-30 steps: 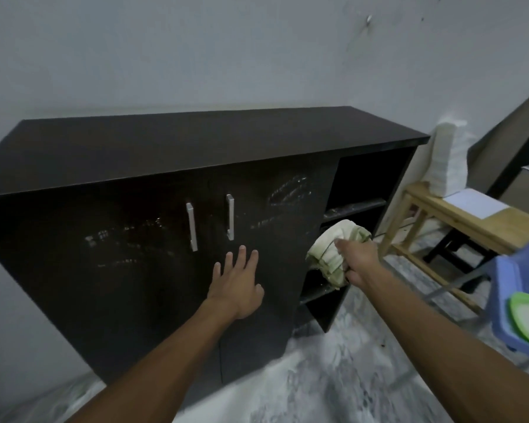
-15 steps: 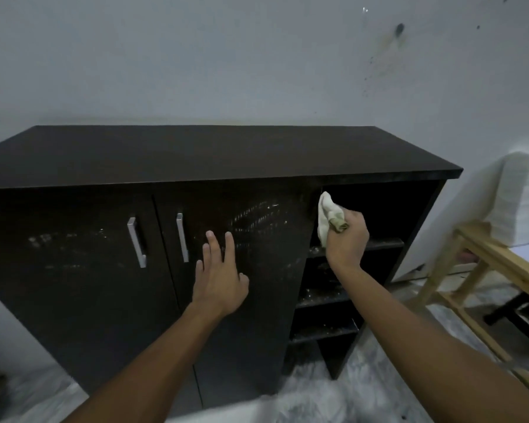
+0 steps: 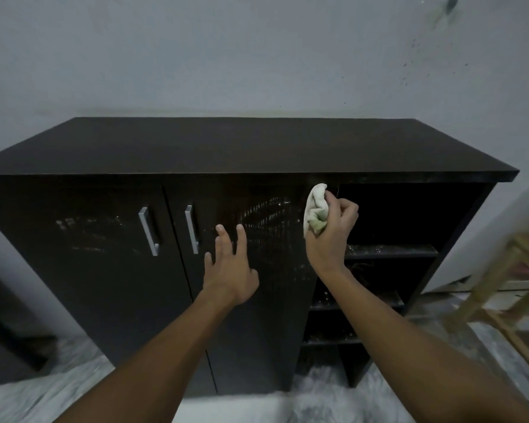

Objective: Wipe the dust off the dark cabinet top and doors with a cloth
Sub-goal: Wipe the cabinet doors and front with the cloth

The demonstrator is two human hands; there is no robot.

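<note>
A dark cabinet stands against the wall, its flat top (image 3: 242, 145) bare. It has two doors with silver handles; the left door (image 3: 83, 254) and the right door (image 3: 266, 239) both show pale dust smears. My right hand (image 3: 330, 236) grips a bunched pale cloth (image 3: 315, 209), pressed at the top right edge of the right door, just under the cabinet top. My left hand (image 3: 229, 267) lies flat on the right door with fingers spread, to the right of its handle (image 3: 191, 228).
Open shelves (image 3: 388, 248) fill the cabinet's right section, dusty and dark inside. A light wooden frame (image 3: 507, 288) stands at the right edge. The grey wall behind has dark specks at the upper right. The floor is pale and marbled.
My right hand has carried the cloth from low beside the shelves up to the top edge of the right door. My view has shifted right and upward. The left hand stays on the door.
</note>
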